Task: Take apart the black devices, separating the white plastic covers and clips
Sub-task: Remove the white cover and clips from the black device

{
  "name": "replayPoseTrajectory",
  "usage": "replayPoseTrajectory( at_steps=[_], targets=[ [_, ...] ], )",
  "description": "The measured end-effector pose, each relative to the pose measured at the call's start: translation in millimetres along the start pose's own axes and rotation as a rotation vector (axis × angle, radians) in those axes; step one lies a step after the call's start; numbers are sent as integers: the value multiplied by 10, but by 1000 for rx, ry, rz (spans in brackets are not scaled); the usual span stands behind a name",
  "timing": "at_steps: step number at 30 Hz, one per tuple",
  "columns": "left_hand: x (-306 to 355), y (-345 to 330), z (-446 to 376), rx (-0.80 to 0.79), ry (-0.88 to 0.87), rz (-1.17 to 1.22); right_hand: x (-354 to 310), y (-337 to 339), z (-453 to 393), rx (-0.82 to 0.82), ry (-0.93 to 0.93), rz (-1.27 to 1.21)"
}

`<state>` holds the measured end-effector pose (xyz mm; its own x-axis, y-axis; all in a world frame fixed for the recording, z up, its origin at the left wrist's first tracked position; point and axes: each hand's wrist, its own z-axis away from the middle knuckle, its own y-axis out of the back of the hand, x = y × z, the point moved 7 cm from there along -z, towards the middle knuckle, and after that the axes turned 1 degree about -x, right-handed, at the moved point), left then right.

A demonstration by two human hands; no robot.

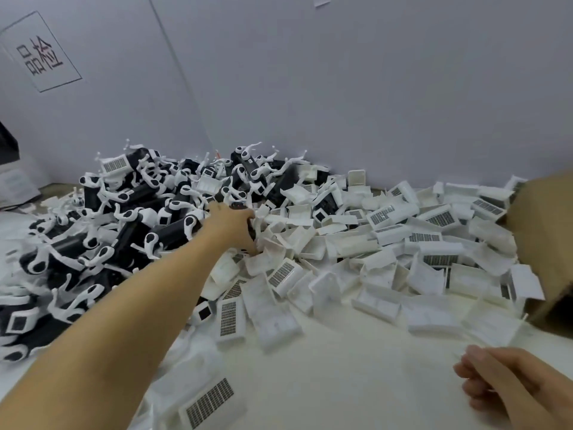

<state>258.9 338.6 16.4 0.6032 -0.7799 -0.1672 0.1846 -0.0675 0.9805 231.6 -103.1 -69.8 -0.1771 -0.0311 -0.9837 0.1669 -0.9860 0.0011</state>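
A big heap of black devices point(130, 225) with white clips fills the left and back of the white table. To its right spreads a pile of loose white plastic covers point(403, 243), many with grilles. My left hand point(232, 226) is stretched far forward to where the two piles meet, its fingers curled around a black device point(251, 231) that is mostly hidden by the hand. My right hand point(493, 380) rests low at the front right, fingers loosely curled, holding nothing.
A brown cardboard box point(545, 231) stands at the right edge. Grey wall panels point(341, 88) close off the back, one with a printed sign point(40, 54). A single grilled cover point(210, 401) lies near the front. Bare white tabletop point(356, 367) lies in front of me.
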Motion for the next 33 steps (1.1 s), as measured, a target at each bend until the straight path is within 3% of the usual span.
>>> replayPoseTrajectory(
  at_steps=[2, 6, 9, 11, 14, 16, 19, 21, 23, 26, 28, 30, 33],
  targets=[
    [24, -44, 37, -16, 10, -41, -61, 53, 43, 68, 77, 10],
    [131, 85, 219, 227, 13, 40, -82, 117, 19, 96, 124, -31],
    [175, 309, 574, 498, -11, 573, -70, 102, 13, 71, 113, -45],
    [401, 493, 953, 559, -182, 1024, -49, 106, 24, 58, 118, -66],
    [1003, 633, 1685, 408, -471, 1554, -150, 101, 73, 43, 127, -117],
    [1421, 516, 2064, 247, -566, 1915, -186, 132, 84, 16, 89, -216],
    [1962, 74, 2479, -107, -422, 2349, -280, 120, 184, -36, 33, -359],
    [2168, -223, 2714, -220, -349, 2426, -344, 131, 317, -23, 140, -251],
    [2239, -375, 2891, -179, -369, 2352, -338, 206, 464, 70, 256, -115],
    [2262, -628, 2881, -260, -158, 2372, -263, 222, 548, 49, 285, -42],
    [2258, -693, 2877, -419, -157, 2456, -275, 178, 603, -18, 289, -23],
    [2302, -690, 2925, -598, -267, 2467, -253, 154, 641, -52, 278, -37],
    [2333, -722, 2928, -633, -383, 2390, -169, 197, 673, 15, 255, -43]
  ],
)
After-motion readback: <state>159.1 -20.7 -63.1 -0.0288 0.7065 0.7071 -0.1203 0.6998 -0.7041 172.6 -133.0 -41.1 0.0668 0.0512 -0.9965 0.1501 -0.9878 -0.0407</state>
